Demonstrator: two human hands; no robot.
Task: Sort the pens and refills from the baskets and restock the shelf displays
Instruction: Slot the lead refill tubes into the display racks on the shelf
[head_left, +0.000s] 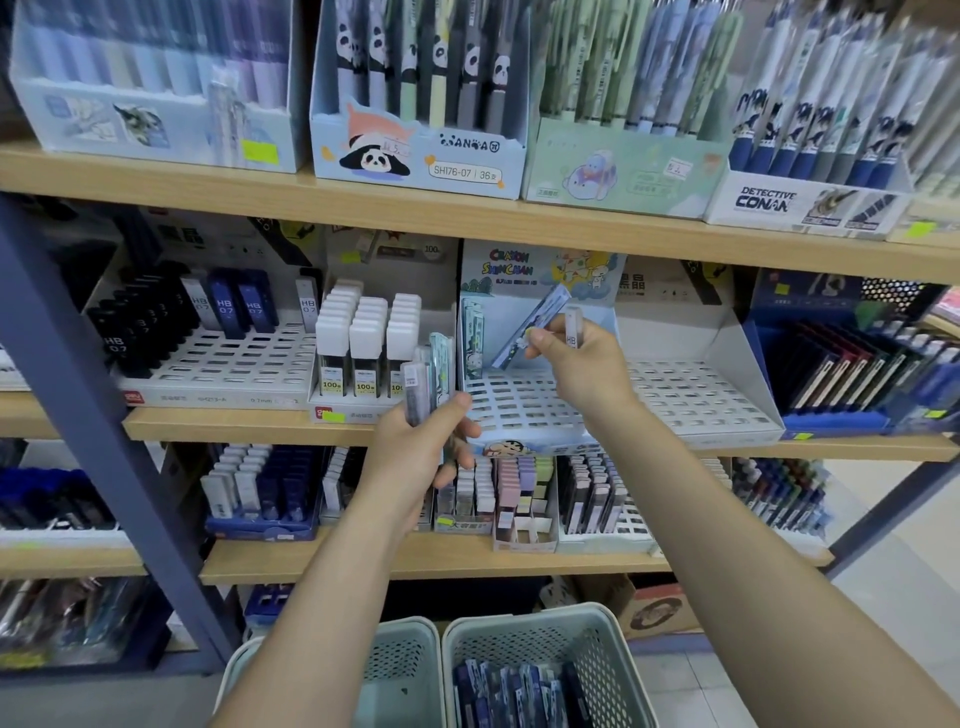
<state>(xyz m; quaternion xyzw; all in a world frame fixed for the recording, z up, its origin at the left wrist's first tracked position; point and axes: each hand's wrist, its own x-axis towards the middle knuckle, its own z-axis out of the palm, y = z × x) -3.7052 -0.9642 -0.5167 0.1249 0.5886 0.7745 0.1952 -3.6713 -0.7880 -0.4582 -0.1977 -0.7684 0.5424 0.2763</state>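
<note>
Above the baskets (545, 649) at bottom centre, our left hand (415, 447) grips several refill cases (428, 376) while our right hand (576, 364) pinches two more over the Crayon Shin-chan tray (524, 410); either loose bundle could slip.

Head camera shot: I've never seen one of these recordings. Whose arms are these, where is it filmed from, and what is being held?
There is no machine here: a person wears a camera on the head, looking down at their own arms before shop shelves. The left hand grips a bundle of slim refill cases. The right hand pinches a blue case and a clear tube marked HB over the Crayon Shinchan display tray, which is mostly unfilled. Below stand two baskets; the right one holds more blue packs.
</note>
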